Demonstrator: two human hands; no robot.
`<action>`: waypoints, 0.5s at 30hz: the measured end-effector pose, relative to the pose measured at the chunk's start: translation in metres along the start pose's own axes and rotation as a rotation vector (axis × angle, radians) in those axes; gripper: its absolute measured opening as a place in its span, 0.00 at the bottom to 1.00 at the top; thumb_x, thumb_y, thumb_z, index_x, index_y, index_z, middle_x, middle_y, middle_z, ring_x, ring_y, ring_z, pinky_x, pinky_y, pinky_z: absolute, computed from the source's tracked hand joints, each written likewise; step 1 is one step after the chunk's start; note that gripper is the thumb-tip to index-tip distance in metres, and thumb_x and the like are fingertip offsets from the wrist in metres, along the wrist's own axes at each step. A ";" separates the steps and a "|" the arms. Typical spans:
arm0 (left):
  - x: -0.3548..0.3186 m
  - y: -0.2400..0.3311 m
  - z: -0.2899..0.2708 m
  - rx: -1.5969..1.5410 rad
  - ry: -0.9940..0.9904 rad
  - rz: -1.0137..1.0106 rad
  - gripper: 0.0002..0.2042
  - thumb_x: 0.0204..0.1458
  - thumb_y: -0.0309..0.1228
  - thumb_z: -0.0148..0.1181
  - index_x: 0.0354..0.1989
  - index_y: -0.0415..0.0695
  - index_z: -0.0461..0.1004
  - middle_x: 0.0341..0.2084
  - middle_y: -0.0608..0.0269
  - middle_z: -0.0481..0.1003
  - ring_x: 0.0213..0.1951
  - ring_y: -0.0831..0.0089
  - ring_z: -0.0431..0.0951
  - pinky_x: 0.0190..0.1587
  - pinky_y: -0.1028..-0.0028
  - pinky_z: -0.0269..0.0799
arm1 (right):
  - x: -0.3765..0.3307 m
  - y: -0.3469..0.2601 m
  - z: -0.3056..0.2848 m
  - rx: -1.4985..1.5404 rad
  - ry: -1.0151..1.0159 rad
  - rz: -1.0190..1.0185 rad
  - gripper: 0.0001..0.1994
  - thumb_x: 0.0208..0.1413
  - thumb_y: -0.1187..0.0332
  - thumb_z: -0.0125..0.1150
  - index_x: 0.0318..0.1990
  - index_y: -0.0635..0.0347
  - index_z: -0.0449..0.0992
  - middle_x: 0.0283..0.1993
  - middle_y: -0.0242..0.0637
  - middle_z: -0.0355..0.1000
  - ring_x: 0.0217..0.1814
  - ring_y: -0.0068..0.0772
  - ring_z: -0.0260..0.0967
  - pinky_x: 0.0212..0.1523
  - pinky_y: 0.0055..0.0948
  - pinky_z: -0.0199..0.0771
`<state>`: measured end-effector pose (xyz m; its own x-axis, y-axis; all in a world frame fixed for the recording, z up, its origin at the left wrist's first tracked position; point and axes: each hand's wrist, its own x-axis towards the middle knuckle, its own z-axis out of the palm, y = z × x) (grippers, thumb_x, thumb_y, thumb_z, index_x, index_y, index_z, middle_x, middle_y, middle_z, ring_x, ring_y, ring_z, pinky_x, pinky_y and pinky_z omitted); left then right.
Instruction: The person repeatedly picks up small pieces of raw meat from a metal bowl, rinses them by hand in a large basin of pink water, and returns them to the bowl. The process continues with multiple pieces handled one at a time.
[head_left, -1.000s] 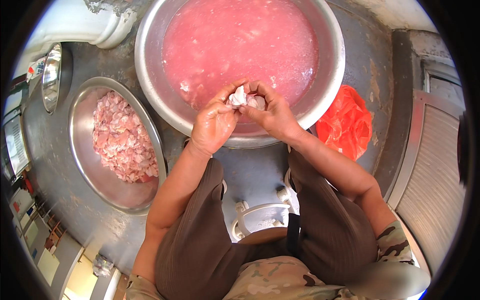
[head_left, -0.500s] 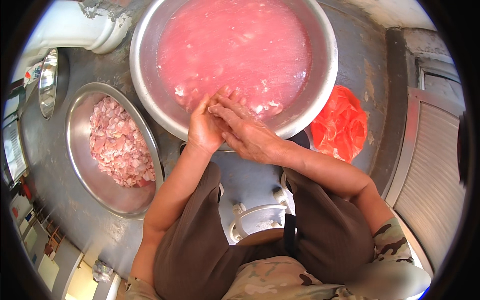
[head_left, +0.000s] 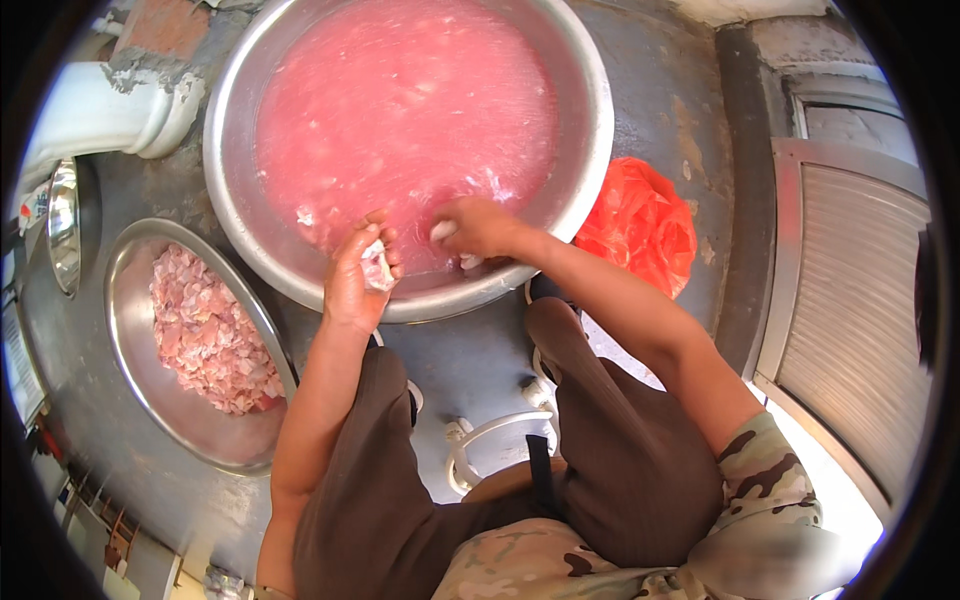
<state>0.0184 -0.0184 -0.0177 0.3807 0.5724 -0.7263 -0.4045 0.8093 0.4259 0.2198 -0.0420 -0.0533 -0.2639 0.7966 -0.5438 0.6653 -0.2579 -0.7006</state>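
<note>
A big steel basin [head_left: 590, 150] full of pink water stands on the floor in front of me. My left hand [head_left: 357, 272] is at its near rim, fingers closed around a pale piece of meat [head_left: 377, 266]. My right hand [head_left: 478, 228] reaches into the pink water near the front edge, its fingertips in the liquid around a pale piece. To my left, a second steel bowl [head_left: 130, 330] holds a heap of pink meat pieces [head_left: 205, 335].
A crumpled orange plastic bag [head_left: 640, 225] lies right of the basin. A white pipe [head_left: 100, 110] runs at the upper left, a small shiny bowl [head_left: 62, 225] at the far left. My knees flank a white stool [head_left: 480, 440]. A ribbed metal panel [head_left: 850, 330] stands at right.
My hands, together on one pale piece over the rim, have parted: the left keeps a piece at the rim, the right has gone into the water. The view has shifted slightly.
</note>
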 end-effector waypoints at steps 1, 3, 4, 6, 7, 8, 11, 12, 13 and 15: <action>-0.001 0.000 0.001 0.056 0.025 0.039 0.11 0.52 0.29 0.54 0.43 0.42 0.70 0.30 0.66 0.73 0.25 0.76 0.71 0.26 0.76 0.69 | -0.001 0.006 -0.001 0.144 0.048 0.026 0.16 0.42 0.68 0.58 0.42 0.52 0.77 0.37 0.48 0.75 0.41 0.46 0.72 0.43 0.36 0.72; 0.002 -0.002 0.005 0.170 0.076 0.113 0.12 0.52 0.27 0.54 0.44 0.41 0.70 0.32 0.64 0.73 0.25 0.76 0.71 0.27 0.75 0.70 | -0.011 0.008 -0.009 0.807 -0.028 0.185 0.12 0.44 0.74 0.57 0.40 0.63 0.76 0.34 0.37 0.74 0.35 0.28 0.72 0.37 0.26 0.72; 0.006 -0.005 0.004 0.186 0.081 0.133 0.11 0.52 0.26 0.55 0.44 0.40 0.71 0.35 0.62 0.74 0.25 0.76 0.72 0.27 0.75 0.71 | -0.016 0.009 -0.015 0.986 -0.073 0.181 0.12 0.45 0.75 0.56 0.40 0.64 0.74 0.35 0.35 0.73 0.36 0.29 0.72 0.38 0.28 0.73; 0.002 -0.002 0.007 0.226 0.060 0.142 0.10 0.52 0.28 0.56 0.43 0.40 0.72 0.35 0.62 0.74 0.24 0.77 0.72 0.25 0.77 0.70 | -0.021 -0.004 -0.025 1.226 -0.144 0.167 0.12 0.47 0.75 0.54 0.41 0.64 0.72 0.36 0.34 0.72 0.38 0.30 0.71 0.41 0.31 0.74; 0.002 -0.004 0.009 0.242 0.044 0.136 0.10 0.53 0.29 0.57 0.42 0.40 0.72 0.35 0.62 0.74 0.24 0.77 0.72 0.25 0.78 0.70 | -0.025 -0.011 -0.031 1.289 -0.156 0.172 0.12 0.48 0.74 0.53 0.42 0.63 0.72 0.36 0.34 0.71 0.39 0.31 0.71 0.42 0.33 0.74; -0.001 -0.004 0.014 0.267 0.025 0.136 0.11 0.54 0.31 0.57 0.43 0.40 0.72 0.34 0.63 0.74 0.23 0.79 0.72 0.24 0.80 0.69 | -0.026 -0.015 -0.033 1.352 -0.168 0.178 0.12 0.50 0.73 0.52 0.43 0.62 0.71 0.37 0.34 0.71 0.40 0.31 0.71 0.43 0.34 0.75; -0.001 -0.006 0.013 0.351 -0.005 0.134 0.12 0.54 0.31 0.57 0.44 0.41 0.72 0.32 0.65 0.73 0.23 0.81 0.71 0.24 0.80 0.68 | -0.021 -0.013 -0.029 1.486 -0.314 0.127 0.15 0.53 0.68 0.47 0.48 0.62 0.68 0.42 0.37 0.70 0.43 0.34 0.70 0.47 0.37 0.74; -0.002 -0.006 0.015 0.370 -0.004 0.130 0.12 0.54 0.31 0.58 0.45 0.41 0.72 0.31 0.66 0.73 0.24 0.83 0.70 0.25 0.81 0.67 | -0.020 -0.014 -0.027 1.499 -0.290 0.159 0.19 0.53 0.66 0.42 0.52 0.62 0.64 0.45 0.40 0.68 0.45 0.37 0.70 0.50 0.38 0.72; -0.003 -0.006 0.016 0.367 -0.019 0.126 0.13 0.54 0.32 0.58 0.45 0.41 0.72 0.31 0.66 0.73 0.24 0.83 0.70 0.25 0.81 0.67 | -0.020 -0.017 -0.027 1.510 -0.280 0.165 0.21 0.52 0.68 0.43 0.55 0.62 0.61 0.46 0.41 0.67 0.46 0.36 0.69 0.50 0.36 0.71; -0.001 -0.006 0.017 0.362 -0.048 0.118 0.13 0.53 0.32 0.58 0.46 0.41 0.72 0.31 0.66 0.73 0.24 0.83 0.70 0.25 0.81 0.67 | -0.020 -0.024 -0.025 1.534 -0.259 0.178 0.26 0.50 0.71 0.44 0.60 0.64 0.56 0.48 0.43 0.66 0.48 0.34 0.68 0.51 0.32 0.69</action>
<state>0.0349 -0.0220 -0.0102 0.3915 0.6628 -0.6384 -0.1308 0.7268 0.6743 0.2269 -0.0383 -0.0137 -0.4775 0.6264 -0.6161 -0.5774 -0.7523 -0.3172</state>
